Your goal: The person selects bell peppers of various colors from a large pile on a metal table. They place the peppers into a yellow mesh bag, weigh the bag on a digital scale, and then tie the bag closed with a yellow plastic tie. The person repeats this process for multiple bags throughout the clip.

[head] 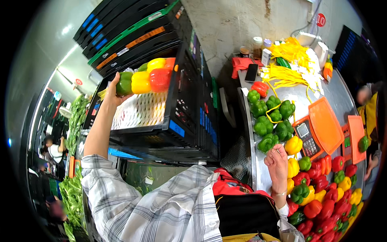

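My left hand [116,87] grips the green end of a row of bell peppers at the upper left. That row runs from a green bell pepper [124,83] through a yellow bell pepper [141,82] to a red bell pepper [159,80], which looks wrapped in netting. It is held over a black plastic crate [142,132] lined with white perforated sheeting [139,110]. More peppers sit behind it in the crate. Over the steel table, my right hand [277,165] has its fingers curled in, with nothing visible in them, beside loose green bell peppers [268,142] and yellow ones.
Stacked black crates [130,33] rise behind. On the steel table [332,90] are an orange weighing scale [326,125], a second scale [356,139], yellow net bags [290,56], a phone [251,72] and many peppers [326,211]. Another person [370,112] stands at the right edge.
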Tool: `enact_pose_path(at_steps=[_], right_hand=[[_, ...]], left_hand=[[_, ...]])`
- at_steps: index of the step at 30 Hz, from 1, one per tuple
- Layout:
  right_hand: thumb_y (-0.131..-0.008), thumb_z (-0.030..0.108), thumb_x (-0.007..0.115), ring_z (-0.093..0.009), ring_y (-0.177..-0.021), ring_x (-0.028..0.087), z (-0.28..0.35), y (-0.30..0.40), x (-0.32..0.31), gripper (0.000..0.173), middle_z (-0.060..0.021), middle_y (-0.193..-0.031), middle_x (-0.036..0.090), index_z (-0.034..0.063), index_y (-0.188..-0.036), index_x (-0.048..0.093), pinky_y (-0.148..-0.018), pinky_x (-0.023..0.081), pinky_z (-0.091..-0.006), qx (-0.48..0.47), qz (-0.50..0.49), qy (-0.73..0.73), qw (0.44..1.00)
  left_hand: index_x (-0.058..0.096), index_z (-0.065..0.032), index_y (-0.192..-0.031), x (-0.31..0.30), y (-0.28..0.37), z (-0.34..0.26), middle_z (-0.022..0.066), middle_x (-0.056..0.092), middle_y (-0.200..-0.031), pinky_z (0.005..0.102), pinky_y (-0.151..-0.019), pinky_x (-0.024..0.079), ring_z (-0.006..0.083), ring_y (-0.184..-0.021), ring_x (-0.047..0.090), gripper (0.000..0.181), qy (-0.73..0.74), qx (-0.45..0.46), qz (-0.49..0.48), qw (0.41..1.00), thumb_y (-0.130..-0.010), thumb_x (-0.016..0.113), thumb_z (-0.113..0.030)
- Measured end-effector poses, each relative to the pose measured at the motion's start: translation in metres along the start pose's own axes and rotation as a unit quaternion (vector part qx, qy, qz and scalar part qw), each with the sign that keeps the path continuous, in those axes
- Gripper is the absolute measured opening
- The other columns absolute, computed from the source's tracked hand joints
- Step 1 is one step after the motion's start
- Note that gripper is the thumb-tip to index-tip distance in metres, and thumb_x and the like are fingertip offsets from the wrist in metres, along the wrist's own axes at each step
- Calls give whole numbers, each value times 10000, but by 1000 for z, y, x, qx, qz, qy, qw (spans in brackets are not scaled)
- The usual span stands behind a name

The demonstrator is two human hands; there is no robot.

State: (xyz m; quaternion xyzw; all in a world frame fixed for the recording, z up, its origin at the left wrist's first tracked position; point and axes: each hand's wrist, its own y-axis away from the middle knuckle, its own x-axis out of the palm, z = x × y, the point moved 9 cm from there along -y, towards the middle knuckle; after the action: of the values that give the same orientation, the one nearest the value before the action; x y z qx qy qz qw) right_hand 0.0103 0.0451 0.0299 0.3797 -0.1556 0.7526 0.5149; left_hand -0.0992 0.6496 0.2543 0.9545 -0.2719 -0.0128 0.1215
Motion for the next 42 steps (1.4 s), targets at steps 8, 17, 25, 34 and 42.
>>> enact_pose_path(at_steps=[8,17,25,34,42], right_hand=[[-959,113,565,-66,-609,349,3,4,-3,72,42,-741,409,103,-1004,510,-544,295,-237,-26,-34,43,998],[-944,80,591,-40,-606,397,-7,29,-6,65,30,-759,499,94,-975,536,-529,312,-200,-40,-38,20,998],[-948,83,586,-39,-601,424,-21,87,-4,69,28,-735,526,66,-991,535,-539,351,-194,-31,-64,54,996],[-939,113,614,-13,-583,386,2,186,-67,107,85,-708,454,110,-1018,542,-525,302,-190,-170,-260,-12,951],[-939,40,563,-17,-581,408,-2,273,-121,113,38,-735,508,70,-1039,519,-506,318,-176,-308,-455,-44,834]], left_hand=[[542,-186,-1310,-10,-100,61,43,611,-1263,455,-926,505,251,-1128,596,569,-29,-110,126,985,-923,503,-600],[586,-20,-1101,-34,-147,29,184,621,-744,448,-516,557,286,-628,654,880,-558,-56,-18,828,-792,451,-832],[618,-31,-1019,250,-168,-181,64,600,-726,307,-493,440,154,-545,523,472,-629,461,62,623,-959,485,-480],[616,-89,-1157,558,387,29,6,617,-940,238,-703,452,90,-808,544,221,-325,648,572,383,-956,595,-178],[574,-66,-1236,537,463,304,126,624,-1151,409,-926,481,306,-1099,591,479,-362,519,755,171,-787,737,-100]])
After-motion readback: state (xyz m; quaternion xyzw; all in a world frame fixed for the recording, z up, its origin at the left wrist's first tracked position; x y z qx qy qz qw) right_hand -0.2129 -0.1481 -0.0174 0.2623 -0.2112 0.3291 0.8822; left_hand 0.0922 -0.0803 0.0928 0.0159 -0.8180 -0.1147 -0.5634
